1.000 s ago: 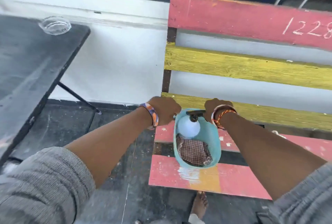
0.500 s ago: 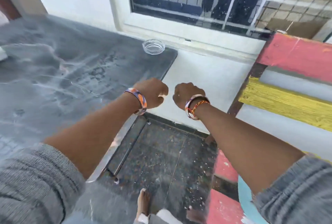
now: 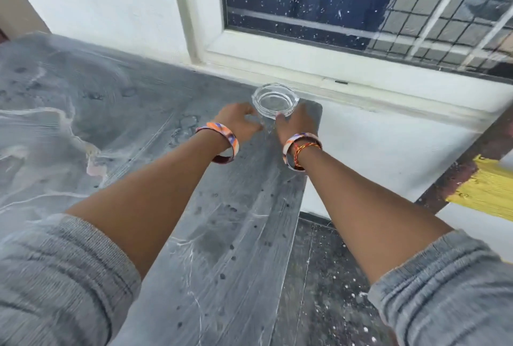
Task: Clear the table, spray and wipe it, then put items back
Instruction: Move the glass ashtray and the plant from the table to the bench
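A clear glass ashtray (image 3: 274, 102) stands on the far right corner of the dark grey table (image 3: 166, 151), just below the window sill. My left hand (image 3: 238, 120) is at its near left side, with curled fingers against the rim. From the other side my right hand (image 3: 298, 120) closes in, thumb and fingers around the near right edge. Both wrists wear colourful bangles. The tabletop shows wet streaks and smears.
A white wall and a barred window (image 3: 361, 4) lie right behind the table. A painted wooden bench back (image 3: 483, 193) with a yellow slat is at the right edge. Between table and bench is dark speckled floor (image 3: 327, 276).
I have turned from the bench and its blue bowl to the table. Both hands, held as empty fists in the air, have moved forward onto the ashtray.
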A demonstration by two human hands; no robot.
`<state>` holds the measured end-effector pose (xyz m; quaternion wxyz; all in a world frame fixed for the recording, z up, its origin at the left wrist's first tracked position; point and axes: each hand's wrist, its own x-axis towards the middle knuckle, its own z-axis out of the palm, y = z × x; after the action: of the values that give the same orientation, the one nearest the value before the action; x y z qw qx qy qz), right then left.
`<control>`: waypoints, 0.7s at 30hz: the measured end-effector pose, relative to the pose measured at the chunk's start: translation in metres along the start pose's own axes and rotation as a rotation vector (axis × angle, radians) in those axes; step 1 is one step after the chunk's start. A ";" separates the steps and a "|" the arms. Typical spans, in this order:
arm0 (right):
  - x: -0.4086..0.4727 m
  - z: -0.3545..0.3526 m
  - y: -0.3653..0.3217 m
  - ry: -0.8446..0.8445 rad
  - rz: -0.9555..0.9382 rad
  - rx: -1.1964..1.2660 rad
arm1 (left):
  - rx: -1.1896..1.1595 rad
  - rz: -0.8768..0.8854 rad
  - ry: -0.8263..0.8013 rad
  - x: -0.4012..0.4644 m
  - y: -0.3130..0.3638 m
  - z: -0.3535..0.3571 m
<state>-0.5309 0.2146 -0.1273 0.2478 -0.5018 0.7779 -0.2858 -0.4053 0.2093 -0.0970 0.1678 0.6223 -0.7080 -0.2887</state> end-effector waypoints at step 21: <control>0.000 0.079 -0.077 0.132 0.303 0.108 | -0.336 0.094 -0.067 0.049 -0.095 -0.090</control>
<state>-0.4290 0.1737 -0.1302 0.2632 -0.3451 0.8426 -0.3188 -0.2860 0.1377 -0.0918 0.2589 0.5418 -0.6831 -0.4157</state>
